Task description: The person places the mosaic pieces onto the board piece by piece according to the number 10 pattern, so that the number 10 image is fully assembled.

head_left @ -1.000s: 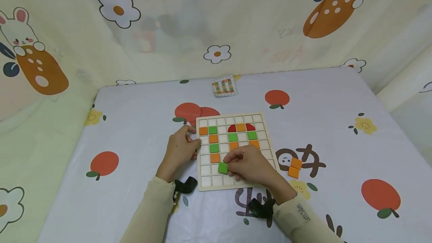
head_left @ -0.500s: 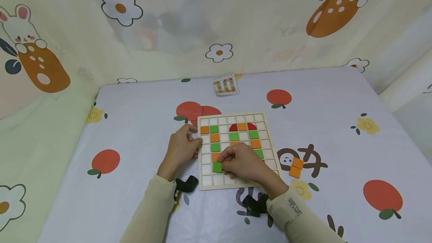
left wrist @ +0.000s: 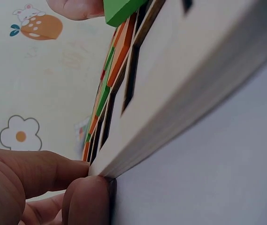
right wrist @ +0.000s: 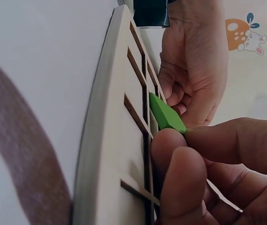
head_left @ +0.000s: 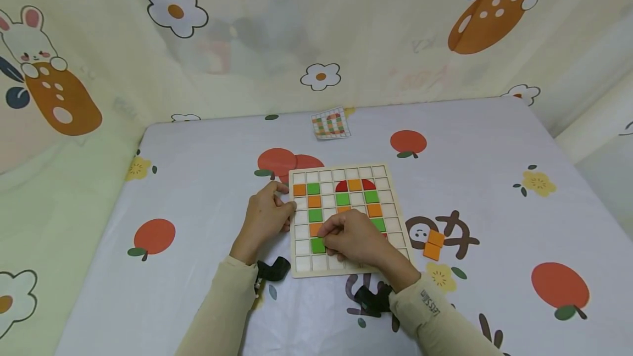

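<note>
A pale wooden grid board [head_left: 302, 248] lies on the table, with orange, green and red tiles set in some of its cells. At its left edge, my left hand [head_left: 264, 218] pinches the frame between thumb and fingers, seen closely in the left wrist view. Over the lower half of the board, my right hand [head_left: 358, 238] pinches a green square tile [head_left: 318, 245] by its right side. That tile sits at a cell in the second column, below an orange tile [head_left: 315, 229]. In the right wrist view the green tile [right wrist: 166, 115] is tilted. My right hand hides several cells.
Two loose orange tiles [head_left: 434, 244] lie right of the board on the printed tablecloth [head_left: 207, 180]. Behind the board rests a small card [head_left: 330, 123] printed with a coloured grid. Black wrist cameras [head_left: 277, 269] hang at both sleeves. A patterned curtain [head_left: 247, 70] stands behind the table.
My right hand has moved left with the green tile, bringing it from between two columns onto the second-column cell, where it now looks more squarely lined up. My left hand stays on the board.
</note>
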A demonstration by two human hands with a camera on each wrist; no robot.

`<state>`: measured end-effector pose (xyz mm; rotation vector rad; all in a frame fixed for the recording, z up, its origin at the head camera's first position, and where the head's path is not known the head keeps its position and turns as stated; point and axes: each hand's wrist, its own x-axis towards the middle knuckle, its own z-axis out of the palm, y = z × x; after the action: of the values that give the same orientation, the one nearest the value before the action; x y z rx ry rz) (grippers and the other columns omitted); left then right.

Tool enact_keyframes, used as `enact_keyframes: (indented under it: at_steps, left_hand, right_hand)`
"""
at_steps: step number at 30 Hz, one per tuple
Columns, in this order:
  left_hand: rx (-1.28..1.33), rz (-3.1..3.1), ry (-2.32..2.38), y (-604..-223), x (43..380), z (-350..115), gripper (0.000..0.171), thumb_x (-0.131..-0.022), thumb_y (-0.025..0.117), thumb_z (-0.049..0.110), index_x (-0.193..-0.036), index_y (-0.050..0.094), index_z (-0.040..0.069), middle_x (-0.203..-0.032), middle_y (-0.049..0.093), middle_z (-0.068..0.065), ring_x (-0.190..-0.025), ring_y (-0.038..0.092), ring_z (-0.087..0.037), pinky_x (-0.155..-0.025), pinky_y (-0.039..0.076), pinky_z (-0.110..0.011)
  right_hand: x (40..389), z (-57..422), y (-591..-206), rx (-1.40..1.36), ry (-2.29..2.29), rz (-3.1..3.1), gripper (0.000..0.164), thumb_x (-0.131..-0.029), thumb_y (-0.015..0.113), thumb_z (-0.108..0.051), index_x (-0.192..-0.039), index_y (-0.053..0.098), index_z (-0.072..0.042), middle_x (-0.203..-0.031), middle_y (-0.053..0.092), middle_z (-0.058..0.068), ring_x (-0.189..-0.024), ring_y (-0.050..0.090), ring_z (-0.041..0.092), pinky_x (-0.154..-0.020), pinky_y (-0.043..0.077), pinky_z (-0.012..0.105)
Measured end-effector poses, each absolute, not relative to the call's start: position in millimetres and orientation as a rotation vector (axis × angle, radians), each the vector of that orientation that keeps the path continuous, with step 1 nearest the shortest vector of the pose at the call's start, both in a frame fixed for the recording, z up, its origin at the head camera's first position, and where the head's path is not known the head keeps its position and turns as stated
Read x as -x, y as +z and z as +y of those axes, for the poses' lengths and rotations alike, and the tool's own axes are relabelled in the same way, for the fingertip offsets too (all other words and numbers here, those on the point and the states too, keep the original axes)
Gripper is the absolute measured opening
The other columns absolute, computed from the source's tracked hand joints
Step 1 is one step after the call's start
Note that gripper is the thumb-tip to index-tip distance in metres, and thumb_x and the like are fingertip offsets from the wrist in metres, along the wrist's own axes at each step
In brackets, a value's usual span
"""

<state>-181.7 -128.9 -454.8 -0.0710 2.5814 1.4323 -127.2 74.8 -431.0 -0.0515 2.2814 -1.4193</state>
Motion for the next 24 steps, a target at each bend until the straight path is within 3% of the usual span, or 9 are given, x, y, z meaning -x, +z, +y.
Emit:
enact_keyframes:
  at_steps: [16,24]
  left_hand:
    - [0.087,2.585,1.427,-453.6,181.2,-127.7,0.031,-0.095,0.071,0.011,-0.124,0.061,0.004,-0.074,0.058,-0.009,-0.047,0.062,-0.017,-0.049,0.054,-0.025]
    - [0.077,2.594,1.425,-452.7,181.2,-126.5,0.031,-0.095,0.071,0.011,-0.124,0.061,0.004,-0.075,0.057,-0.009,-0.047,0.061,-0.017,-0.048,0.054,-0.025]
  right_hand:
    - [122.7,78.5,-432.6,0.066,-1.476,2.243,0.008,-0.095,0.069,-0.003,-0.094,0.076,-0.006,-0.073,0.067,0.008,-0.057,0.060,0.018,-0.054,0.051,0.026]
    - [114.0,113.3,-424.1,0.097,-1.506,2.360,0.010,-0.092,0.070,-0.005,-0.100,0.077,-0.004,-0.081,0.070,0.007,-0.065,0.065,0.023,-0.059,0.057,0.029]
